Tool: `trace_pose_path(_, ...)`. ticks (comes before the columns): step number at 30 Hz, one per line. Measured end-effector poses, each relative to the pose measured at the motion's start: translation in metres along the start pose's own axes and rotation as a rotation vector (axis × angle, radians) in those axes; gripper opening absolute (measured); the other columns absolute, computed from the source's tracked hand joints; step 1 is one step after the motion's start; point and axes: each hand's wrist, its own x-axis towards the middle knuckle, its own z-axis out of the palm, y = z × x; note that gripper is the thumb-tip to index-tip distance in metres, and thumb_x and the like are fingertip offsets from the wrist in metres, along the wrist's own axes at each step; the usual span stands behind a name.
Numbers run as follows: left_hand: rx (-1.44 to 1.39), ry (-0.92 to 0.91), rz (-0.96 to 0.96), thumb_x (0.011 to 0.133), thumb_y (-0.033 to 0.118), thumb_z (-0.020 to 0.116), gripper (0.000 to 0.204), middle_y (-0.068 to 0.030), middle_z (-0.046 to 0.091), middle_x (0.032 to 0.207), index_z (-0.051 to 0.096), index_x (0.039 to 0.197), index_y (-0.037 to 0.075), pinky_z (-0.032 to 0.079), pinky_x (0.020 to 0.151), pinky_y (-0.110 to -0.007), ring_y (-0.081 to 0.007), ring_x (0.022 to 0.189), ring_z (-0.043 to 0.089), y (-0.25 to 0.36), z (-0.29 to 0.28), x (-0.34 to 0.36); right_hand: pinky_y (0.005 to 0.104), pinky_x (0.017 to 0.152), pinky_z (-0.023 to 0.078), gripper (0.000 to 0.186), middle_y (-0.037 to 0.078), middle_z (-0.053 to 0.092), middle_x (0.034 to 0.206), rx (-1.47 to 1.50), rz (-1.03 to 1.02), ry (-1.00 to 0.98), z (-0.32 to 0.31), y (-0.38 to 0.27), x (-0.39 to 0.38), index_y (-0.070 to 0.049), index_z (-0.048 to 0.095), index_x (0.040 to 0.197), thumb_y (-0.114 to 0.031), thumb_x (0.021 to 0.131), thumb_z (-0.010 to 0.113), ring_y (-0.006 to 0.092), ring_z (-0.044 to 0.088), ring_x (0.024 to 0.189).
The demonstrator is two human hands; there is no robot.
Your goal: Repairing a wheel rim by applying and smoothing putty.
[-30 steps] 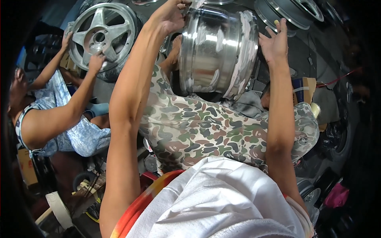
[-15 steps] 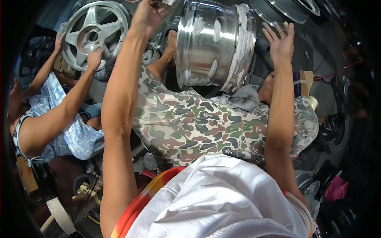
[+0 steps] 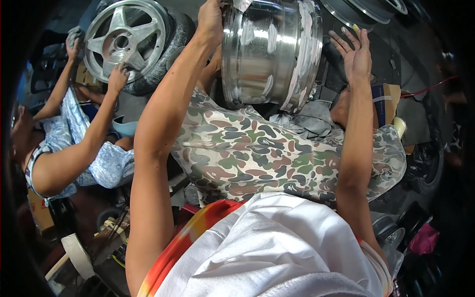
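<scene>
Sitting at the left, a co-worker has one hand on a five-spoke wheel, with a tyre behind it. The left hand, having swung back inward within the last half second, grips a pale scrap in curled fingers, partly cut off by the view; that puts the scrap at the metal again. A shiny wheel barrel is between the hands, beyond the camouflage trousers, carrying pale paste in patches and a thick band near its right edge. A grey cloth lies by its lower right edge. The right hand stays open, fingers spread, apart from the barrel.
</scene>
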Motion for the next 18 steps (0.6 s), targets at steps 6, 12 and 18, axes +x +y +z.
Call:
trace_pose_path(6, 0.033, 0.112, -0.109, 0.094, 0.028, 0.057, 0.021, -0.0003, 0.068, 0.078, 0.07, 0.09, 0.012, 0.045, 0.06, -0.025, -0.0111, 0.067, 0.06, 0.002, -0.004, 0.005, 0.0465, 0.097, 0.058, 0.066, 0.028, 0.047, 0.135, -0.054, 0.019, -0.024, -0.003, 0.007, -0.001, 0.007, 0.029, 0.15, -0.042, 0.11, 0.046, 0.0443, 0.068, 0.113)
trace_pose_path(12, -0.166, 0.067, -0.182, 0.088, 0.029, 0.06, 0.016, -0.001, 0.064, 0.077, 0.064, 0.086, 0.014, 0.048, 0.071, -0.03, -0.0161, 0.072, 0.06, -0.005, -0.038, 0.035, 0.043, 0.094, 0.059, 0.057, 0.025, 0.057, 0.13, -0.055, -0.046, 0.049, 0.001, 0.006, -0.007, 0.005, 0.038, 0.145, -0.038, 0.109, 0.05, 0.0393, 0.07, 0.11)
trace_pose_path(18, -0.266, 0.211, -0.241, 0.09, 0.024, 0.059, 0.015, -0.0034, 0.064, 0.079, 0.063, 0.088, 0.009, 0.051, 0.081, -0.037, -0.0205, 0.078, 0.061, 0.027, -0.015, 0.021, 0.0338, 0.088, 0.057, 0.048, 0.021, 0.066, 0.126, -0.207, -0.175, 0.039, 0.008, -0.009, -0.015, 0.002, 0.045, 0.141, -0.033, 0.109, 0.051, 0.0308, 0.071, 0.11)
